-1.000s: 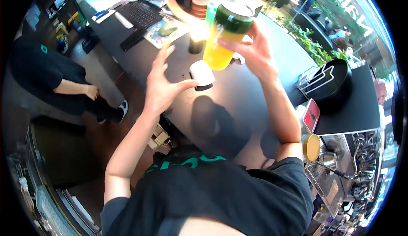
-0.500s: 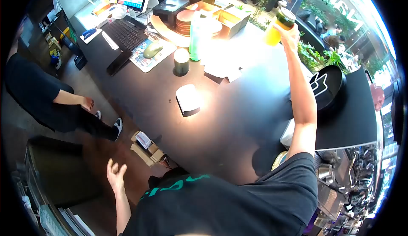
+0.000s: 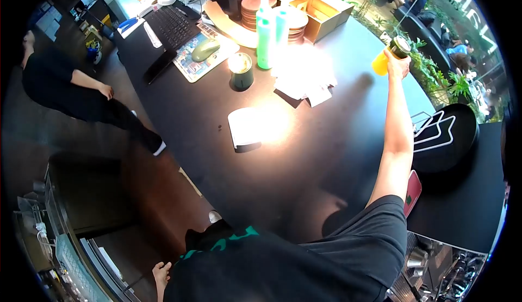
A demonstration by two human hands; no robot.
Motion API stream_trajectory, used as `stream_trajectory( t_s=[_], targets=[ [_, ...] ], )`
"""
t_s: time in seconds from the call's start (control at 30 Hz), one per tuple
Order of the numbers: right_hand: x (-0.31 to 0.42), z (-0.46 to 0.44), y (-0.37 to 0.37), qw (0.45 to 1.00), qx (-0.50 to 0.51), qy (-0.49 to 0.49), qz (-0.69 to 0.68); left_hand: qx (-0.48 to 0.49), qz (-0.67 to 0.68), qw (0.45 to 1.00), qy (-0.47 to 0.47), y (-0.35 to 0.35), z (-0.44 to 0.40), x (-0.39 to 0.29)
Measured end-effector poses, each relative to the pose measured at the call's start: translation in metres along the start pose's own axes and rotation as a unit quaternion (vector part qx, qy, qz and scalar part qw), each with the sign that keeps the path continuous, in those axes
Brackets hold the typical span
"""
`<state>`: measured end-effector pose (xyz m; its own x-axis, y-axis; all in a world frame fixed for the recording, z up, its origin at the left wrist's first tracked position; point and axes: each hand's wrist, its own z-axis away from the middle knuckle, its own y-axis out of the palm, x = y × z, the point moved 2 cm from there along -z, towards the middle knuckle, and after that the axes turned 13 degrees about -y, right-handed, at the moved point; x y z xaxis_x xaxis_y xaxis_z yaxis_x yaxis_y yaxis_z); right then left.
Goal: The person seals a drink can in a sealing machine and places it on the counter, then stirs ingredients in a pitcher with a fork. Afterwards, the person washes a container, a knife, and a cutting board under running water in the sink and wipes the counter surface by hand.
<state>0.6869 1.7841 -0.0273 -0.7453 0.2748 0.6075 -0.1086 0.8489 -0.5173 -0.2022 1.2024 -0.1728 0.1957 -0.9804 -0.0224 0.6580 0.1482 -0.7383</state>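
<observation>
At the far right edge of the counter, my right hand point(image 3: 399, 68) is wrapped round a jar of yellow drink point(image 3: 380, 63) with a dark top. My right arm is stretched out, and a shadow falls on the counter to the left of the jar. Whether the jar touches the counter I cannot tell. Low beside my body hangs my left hand point(image 3: 161, 273), its fingers loosely bent and apart, holding nothing.
On the dark counter point(image 3: 304, 177) are a white pad point(image 3: 244, 127), a dark cup point(image 3: 241, 73), green bottles point(image 3: 264, 43), papers point(image 3: 310, 79), a mouse point(image 3: 205, 50) and a keyboard point(image 3: 168, 27). A black round tray point(image 3: 462, 139) lies right. Another person point(image 3: 76, 90) stands left.
The view has shifted, and the counter things sit differently in it. My right hand still grips the jar. My left hand has dropped lower, closer to my body, with its fingers more bent.
</observation>
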Motion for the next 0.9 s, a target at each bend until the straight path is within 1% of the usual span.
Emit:
stream_trajectory(
  t_s=[0.13, 0.23, 0.33, 0.5, 0.67, 0.73, 0.8, 0.83, 0.87, 0.9],
  targets=[
    [-0.007, 0.0, 0.01, 1.0, 0.012, 0.005, -0.001, -0.007, 0.015, 1.0, 0.021, 0.008, 0.003, -0.002],
    [-0.009, 0.003, 0.014, 1.0, 0.015, 0.008, -0.001, 0.054, 0.035, 0.994, 0.089, 0.013, -0.014, -0.002],
    [-0.011, 0.007, 0.015, 1.0, 0.021, 0.012, 0.004, 0.065, 0.021, 0.992, 0.108, 0.018, -0.015, -0.005],
    [-0.01, 0.012, 0.019, 0.999, 0.026, 0.027, 0.012, 0.074, 0.03, 0.992, 0.099, 0.023, -0.008, -0.005],
    [-0.015, 0.01, 0.021, 1.0, 0.023, 0.016, 0.015, 0.087, 0.029, 0.992, 0.089, 0.023, 0.0, -0.012],
    [-0.027, 0.004, 0.031, 1.0, 0.022, 0.007, 0.015, 0.075, 0.022, 0.993, 0.086, 0.028, 0.007, -0.019],
    [-0.046, -0.005, 0.045, 0.999, 0.01, -0.022, 0.027, 0.116, 0.012, 0.987, 0.11, 0.034, -0.049, 0.006],
    [-0.016, 0.01, 0.022, 0.999, 0.037, 0.012, 0.009, 0.063, -0.089, 0.976, 0.191, 0.049, -0.082, 0.005],
    [-0.017, 0.008, 0.016, 0.997, 0.066, 0.021, -0.016, -0.009, -0.184, 0.947, 0.264, 0.064, -0.111, 0.003],
    [-0.021, 0.007, 0.021, 0.995, 0.061, 0.068, 0.05, -0.028, -0.216, 0.931, 0.293, 0.076, -0.116, -0.014]
  ],
)
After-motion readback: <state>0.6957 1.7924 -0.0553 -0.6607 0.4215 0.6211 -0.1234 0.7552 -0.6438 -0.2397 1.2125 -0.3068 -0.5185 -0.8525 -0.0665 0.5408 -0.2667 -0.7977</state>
